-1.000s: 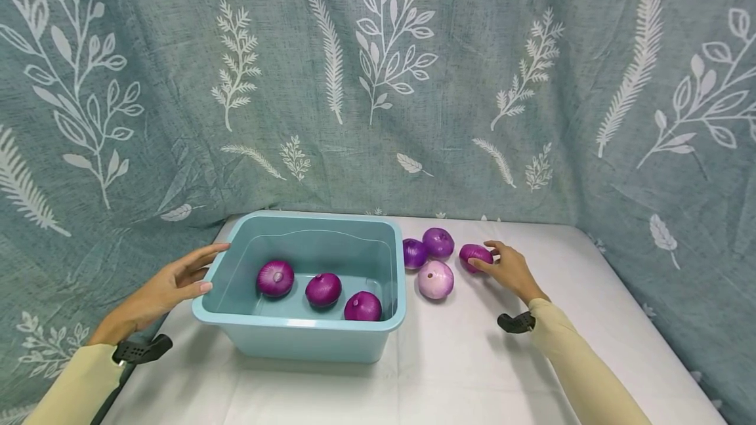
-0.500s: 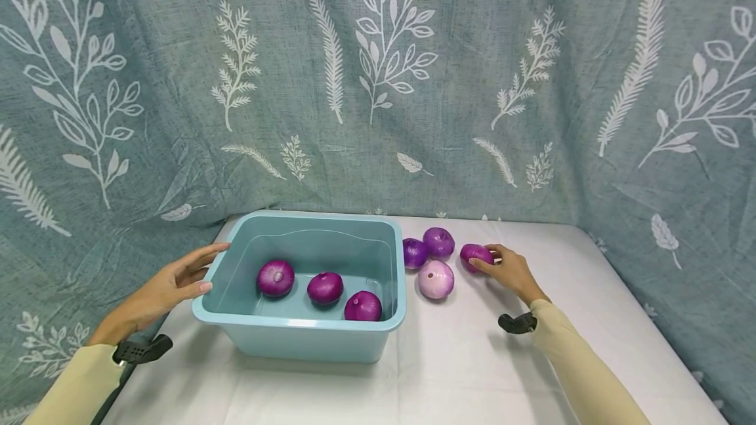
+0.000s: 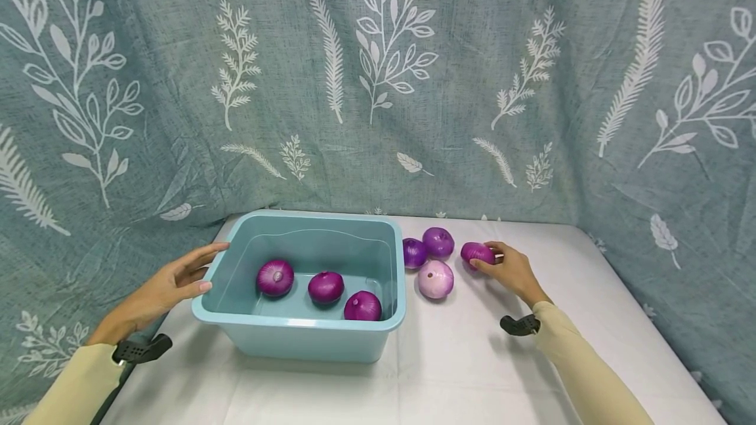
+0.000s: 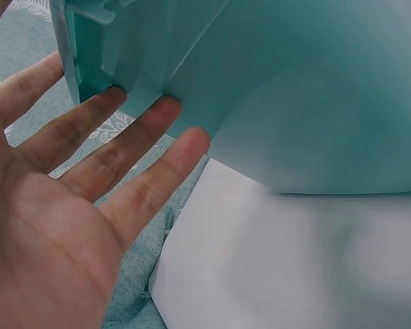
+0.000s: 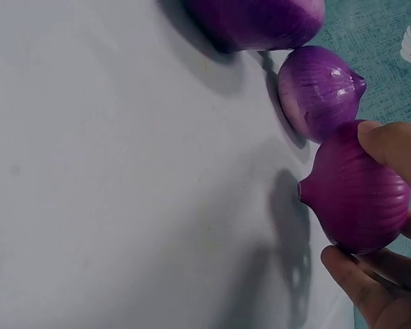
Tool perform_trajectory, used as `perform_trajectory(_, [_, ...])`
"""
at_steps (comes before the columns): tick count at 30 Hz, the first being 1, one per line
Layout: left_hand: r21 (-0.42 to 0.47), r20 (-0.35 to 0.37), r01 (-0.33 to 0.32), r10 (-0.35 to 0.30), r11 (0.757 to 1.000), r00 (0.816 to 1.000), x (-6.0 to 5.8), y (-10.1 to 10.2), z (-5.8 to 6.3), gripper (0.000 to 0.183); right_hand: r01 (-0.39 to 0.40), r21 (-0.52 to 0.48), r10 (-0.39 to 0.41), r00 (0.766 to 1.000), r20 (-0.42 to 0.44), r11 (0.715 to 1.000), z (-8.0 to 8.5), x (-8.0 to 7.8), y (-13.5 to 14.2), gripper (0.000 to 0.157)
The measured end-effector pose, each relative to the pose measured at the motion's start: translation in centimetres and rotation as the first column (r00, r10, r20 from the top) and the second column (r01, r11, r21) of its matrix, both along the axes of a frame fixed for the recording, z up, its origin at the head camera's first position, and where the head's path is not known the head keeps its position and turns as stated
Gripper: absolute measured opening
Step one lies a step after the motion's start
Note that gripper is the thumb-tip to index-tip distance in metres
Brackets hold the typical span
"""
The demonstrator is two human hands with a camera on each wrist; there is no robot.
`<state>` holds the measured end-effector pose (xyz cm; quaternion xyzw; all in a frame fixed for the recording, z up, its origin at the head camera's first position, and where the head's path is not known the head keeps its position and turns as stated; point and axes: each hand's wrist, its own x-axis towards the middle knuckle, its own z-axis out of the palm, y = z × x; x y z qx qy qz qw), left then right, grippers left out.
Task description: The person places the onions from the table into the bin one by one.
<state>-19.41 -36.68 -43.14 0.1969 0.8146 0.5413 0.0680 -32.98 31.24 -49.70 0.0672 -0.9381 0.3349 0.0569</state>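
Note:
My right hand (image 3: 512, 272) grips a red onion (image 3: 478, 254) at the right of the group, with thumb and fingers on opposite sides of it. In the right wrist view this onion (image 5: 356, 192) hangs close over the white cloth, its shadow beside it. My left hand (image 3: 159, 287) rests against the left side of a light blue plastic tub (image 3: 301, 324). In the left wrist view the fairly straight fingers touch the tub's outer wall (image 4: 315, 123). Inside the tub lie a left onion (image 3: 275, 279), a middle onion (image 3: 325, 287) and a right onion (image 3: 363, 307).
Between tub and right hand lie a pale onion (image 3: 436, 280), a purple onion (image 3: 438, 242) and another purple onion (image 3: 415, 253), partly hidden by the tub's rim. A leaf-patterned curtain (image 3: 449, 84) stands behind the white-covered table (image 3: 461, 366).
The right hand's fingers have come in round the onion, and hand and onion have shifted slightly up and right. The middle onion in the tub has moved slightly right. The left hand stays put.

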Motion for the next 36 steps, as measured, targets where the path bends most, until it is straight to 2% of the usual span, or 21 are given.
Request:
perform_trajectory(8, [-0.005, -0.005, 0.003, -0.003, 1.0, 1.0, 0.0, -0.1, -0.1, 0.066, -0.028, -0.01, 0.027, 0.999, -0.035, 1.0, 0.8, 0.4, -0.5, 0.074])
perform_trajectory(16, [-0.022, -0.013, -0.003, 0.003, 1.0, 1.0, 0.0, -0.2, 0.0, 0.066, -0.064, -0.023, 0.062, 0.995, -0.074, 0.998, 2.3, 0.9, -1.5, 0.074])
perform_trajectory(22, [-0.034, -0.017, -0.006, 0.005, 0.999, 1.0, 0.1, -0.2, 0.0, 0.066, -0.101, -0.039, 0.097, 0.991, -0.089, 0.994, 3.5, 1.5, -2.7, 0.072])
perform_trajectory(36, [0.004, -0.023, 0.015, -0.015, 1.0, 1.0, -0.1, -0.1, -0.2, 0.065, -0.176, -0.101, 0.163, 0.979, -0.125, 0.979, 6.6, 3.0, -6.0, 0.068])
